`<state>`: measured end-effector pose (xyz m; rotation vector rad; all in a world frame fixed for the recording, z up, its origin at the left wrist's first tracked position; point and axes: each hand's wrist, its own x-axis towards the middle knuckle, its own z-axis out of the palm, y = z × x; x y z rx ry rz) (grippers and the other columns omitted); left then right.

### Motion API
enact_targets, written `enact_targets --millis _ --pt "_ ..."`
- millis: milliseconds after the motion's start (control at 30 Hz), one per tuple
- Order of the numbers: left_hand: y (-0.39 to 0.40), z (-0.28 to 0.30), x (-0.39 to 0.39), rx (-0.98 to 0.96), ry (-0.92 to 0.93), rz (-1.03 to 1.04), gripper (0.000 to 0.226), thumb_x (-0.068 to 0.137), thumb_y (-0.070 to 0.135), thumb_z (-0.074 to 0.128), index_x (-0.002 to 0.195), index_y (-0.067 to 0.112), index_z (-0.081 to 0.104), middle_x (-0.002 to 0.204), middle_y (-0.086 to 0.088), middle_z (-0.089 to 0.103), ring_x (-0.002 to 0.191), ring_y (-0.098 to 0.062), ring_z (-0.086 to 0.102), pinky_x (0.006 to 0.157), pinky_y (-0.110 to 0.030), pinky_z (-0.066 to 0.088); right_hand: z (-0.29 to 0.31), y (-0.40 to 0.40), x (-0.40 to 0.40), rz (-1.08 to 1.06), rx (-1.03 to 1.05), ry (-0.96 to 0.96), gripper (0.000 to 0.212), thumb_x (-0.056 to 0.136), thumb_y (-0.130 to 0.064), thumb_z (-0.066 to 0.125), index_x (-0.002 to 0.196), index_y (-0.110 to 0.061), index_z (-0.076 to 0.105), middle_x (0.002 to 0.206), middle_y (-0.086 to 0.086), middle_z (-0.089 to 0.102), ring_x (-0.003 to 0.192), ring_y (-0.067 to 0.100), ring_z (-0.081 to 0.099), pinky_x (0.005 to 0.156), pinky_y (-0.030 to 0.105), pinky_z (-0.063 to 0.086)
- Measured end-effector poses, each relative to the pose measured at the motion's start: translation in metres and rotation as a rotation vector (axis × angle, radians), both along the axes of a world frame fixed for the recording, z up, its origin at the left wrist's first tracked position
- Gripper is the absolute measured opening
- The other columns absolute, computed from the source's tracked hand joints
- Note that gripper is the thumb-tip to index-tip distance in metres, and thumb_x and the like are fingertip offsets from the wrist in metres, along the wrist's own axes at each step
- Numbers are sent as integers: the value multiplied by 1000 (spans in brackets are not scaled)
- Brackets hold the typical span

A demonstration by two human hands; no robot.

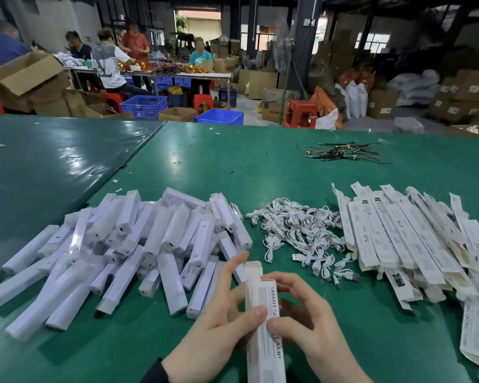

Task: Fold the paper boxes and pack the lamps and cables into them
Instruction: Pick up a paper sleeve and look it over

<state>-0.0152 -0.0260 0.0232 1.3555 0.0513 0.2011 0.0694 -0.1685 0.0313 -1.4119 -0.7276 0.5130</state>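
On the green table (233, 161), a large heap of white bagged lamps (127, 250), flat printed box blanks (404, 244) and white coiled cables (302, 233) remain unpacked. Left hand (221, 322) and right hand (302, 313) grip one long white paper box (263, 327), far flap open; packing looks barely begun.

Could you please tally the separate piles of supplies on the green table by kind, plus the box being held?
Lamp piles: 1
White cable piles: 1
Flat box piles: 1
Dark wire bundles: 1
Boxes in the hands: 1
Total: 5
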Motion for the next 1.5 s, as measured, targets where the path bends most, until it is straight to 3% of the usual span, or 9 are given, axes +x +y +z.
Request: enact_targets --millis 67,167,267,467,633,900,1133,1300,1500 --pt "-1 -2 2 -27 -8 91 68 78 16 74 129 37 33 120 -10 64 102 -54 60 92 -60 48 0 1 1 -45 19 22 41 57 -13 74 95 -29 73 95 11 68 71 18 58 67 30 50" --pt "-2 -6 4 62 -4 197 45 69 28 79 104 36 51 110 -5 60 85 -38 70 74 -46 54 -2 1 0 -85 56 25 37 65 -6 77 97 -23 75 85 10 69 66 13 57 59 25 49" --pt "-2 -10 4 90 21 232 41 67 32 81 102 26 61 106 -8 63 81 -34 71 73 -41 56 -7 0 2 -137 72 50 41 71 20 73 92 -15 77 75 11 63 65 16 55 52 24 50" --pt "0 -9 2 160 93 172 52 64 25 85 111 29 63 112 2 71 86 -29 73 72 -36 58 -9 2 4 -168 84 138 41 72 26 68 91 -9 75 74 2 64 64 12 58 58 24 53" --pt "0 -4 0 137 119 30 56 80 8 70 131 14 48 123 -5 68 100 -34 69 87 -46 55 -6 2 4 -139 44 157 35 71 15 77 92 -13 76 75 2 65 65 13 58 62 24 52" --pt "-4 1 -2 -5 127 3 48 81 4 69 119 6 40 117 -23 63 96 -36 57 92 -64 45 -3 -2 4 -163 -68 -13 21 74 -3 82 83 -22 76 77 2 70 72 13 59 68 22 50" --pt "-7 5 -4 -12 150 -62 51 81 4 69 120 2 37 110 -17 66 90 -34 67 92 -68 43 2 -3 9 -179 -44 105 19 68 -24 66 70 -5 71 82 10 65 69 8 53 64 16 41" --pt "-8 6 -4 -62 141 -75 49 82 2 67 118 -2 35 101 -8 70 92 -39 69 77 -49 59 -3 -1 7 -132 -84 167 21 66 -23 78 80 -8 75 79 4 72 71 7 63 65 14 47" --pt "-7 4 -3 -40 136 -172 44 91 6 62 123 0 32 122 -16 63 105 -45 65 80 -49 58 -1 0 9 -189 27 566 33 72 -28 71 100 -11 73 89 13 75 69 17 69 60 25 52"
